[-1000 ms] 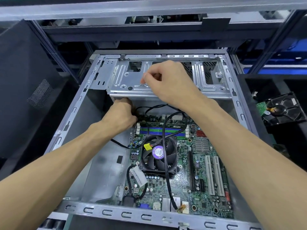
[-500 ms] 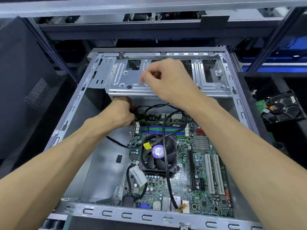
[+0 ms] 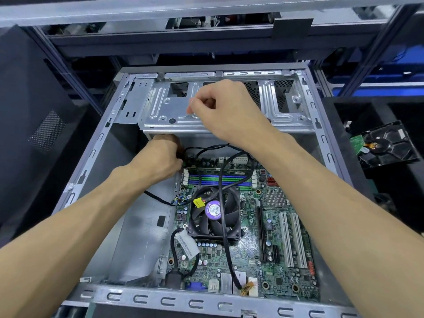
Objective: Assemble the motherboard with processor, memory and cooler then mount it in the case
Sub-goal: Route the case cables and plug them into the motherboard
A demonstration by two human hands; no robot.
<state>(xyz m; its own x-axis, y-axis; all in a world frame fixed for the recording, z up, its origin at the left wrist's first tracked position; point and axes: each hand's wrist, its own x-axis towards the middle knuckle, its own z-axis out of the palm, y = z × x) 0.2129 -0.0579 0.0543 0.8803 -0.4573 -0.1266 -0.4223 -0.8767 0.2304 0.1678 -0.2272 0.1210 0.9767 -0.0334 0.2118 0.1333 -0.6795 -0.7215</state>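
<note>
A: Where's the board (image 3: 270, 244) now?

B: Flat in the case (image 3: 183, 302), under the near rail, with the cooler (image 3: 214, 214) on it and the memory (image 3: 218, 179) seated beyond the fan. A black cable (image 3: 226, 237) trails loose across the fan.

A: How would it handle?

B: Stiff but fragile, I'd judge, and top-heavy around the cooler. Take it by bare edges, never by the fan or the slots.

A: The hands?

B: The left hand (image 3: 160, 160) is at the board's far left corner, just under the drive cage (image 3: 286, 120). Its fingers are tucked out of sight, so I can't tell what they hold. The right hand (image 3: 220, 109) sits on the cage, fingers curled, thumb against forefinger. Whether it pinches anything small, I can't make out.

A: And the room?

B: A dark bench, a bare drive (image 3: 387, 144) on the right, and shelving rails behind.
</note>
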